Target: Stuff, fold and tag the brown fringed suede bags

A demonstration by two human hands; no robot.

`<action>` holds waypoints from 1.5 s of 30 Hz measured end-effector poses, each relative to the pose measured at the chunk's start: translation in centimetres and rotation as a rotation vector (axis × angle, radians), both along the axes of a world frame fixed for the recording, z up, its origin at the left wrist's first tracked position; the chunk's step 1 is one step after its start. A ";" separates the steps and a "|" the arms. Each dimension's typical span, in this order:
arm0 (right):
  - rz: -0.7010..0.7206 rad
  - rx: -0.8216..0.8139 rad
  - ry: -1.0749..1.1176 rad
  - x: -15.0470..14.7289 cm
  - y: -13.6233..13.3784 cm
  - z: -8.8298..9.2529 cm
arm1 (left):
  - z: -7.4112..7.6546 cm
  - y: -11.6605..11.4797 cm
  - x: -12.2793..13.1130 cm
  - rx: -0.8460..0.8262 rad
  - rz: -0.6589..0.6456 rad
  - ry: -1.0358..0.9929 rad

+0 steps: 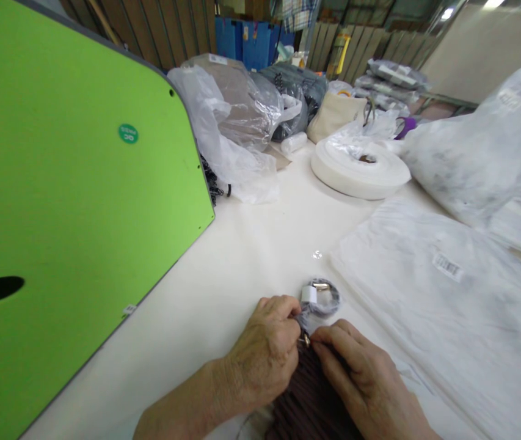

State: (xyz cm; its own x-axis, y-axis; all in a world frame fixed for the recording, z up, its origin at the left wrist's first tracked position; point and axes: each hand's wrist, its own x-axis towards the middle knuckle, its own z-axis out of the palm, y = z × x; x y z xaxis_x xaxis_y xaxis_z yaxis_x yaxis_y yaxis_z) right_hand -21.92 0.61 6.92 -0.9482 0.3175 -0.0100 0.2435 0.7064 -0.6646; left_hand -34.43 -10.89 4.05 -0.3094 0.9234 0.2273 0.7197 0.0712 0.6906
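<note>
Fingers of the left hand [264, 354] and the right hand [365, 379] are closed in a shared pinch on a metal clasp [306, 340] at the top edge of a dark brown ribbed fabric [308, 397]. The fabric lies at the near edge of the white worktop [242, 263]. Just beyond the fingertips sits a coiled strap [322, 297] in clear wrap with a white tag. The step in hand looks like working the clasp at the fabric's edge, which calls for a steady, fine pinch from both hands.
</note>
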 end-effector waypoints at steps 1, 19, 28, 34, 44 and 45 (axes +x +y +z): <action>-0.007 -0.006 -0.016 -0.1 0.0 0.0 | 0.0 0.0 -0.1 0.001 -0.010 -0.007; 0.007 -0.127 -0.089 -0.6 0.8 0.0 | 0.0 0.1 -0.7 -0.049 -0.064 -0.064; 0.134 0.002 0.001 -1.3 0.6 0.3 | 0.8 0.0 -1.0 -0.130 -0.135 -0.036; 0.120 0.076 -0.048 -1.8 0.1 0.1 | 0.8 -0.2 -1.8 -0.095 -0.169 -0.139; -0.003 0.080 0.070 -1.2 -0.5 0.0 | 1.3 -0.5 -4.3 -0.029 -0.233 -0.431; -0.002 0.080 0.063 -1.2 -0.4 0.0 | 1.4 -0.5 -4.1 -0.020 -0.210 -0.429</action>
State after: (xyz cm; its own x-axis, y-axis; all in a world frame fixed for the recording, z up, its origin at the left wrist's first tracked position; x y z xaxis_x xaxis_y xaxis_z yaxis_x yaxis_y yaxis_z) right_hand -23.12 0.17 6.92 -0.9457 0.3164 0.0746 0.2044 0.7572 -0.6204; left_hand -38.57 -11.41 5.43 -0.1776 0.9789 0.1014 0.3706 -0.0289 0.9283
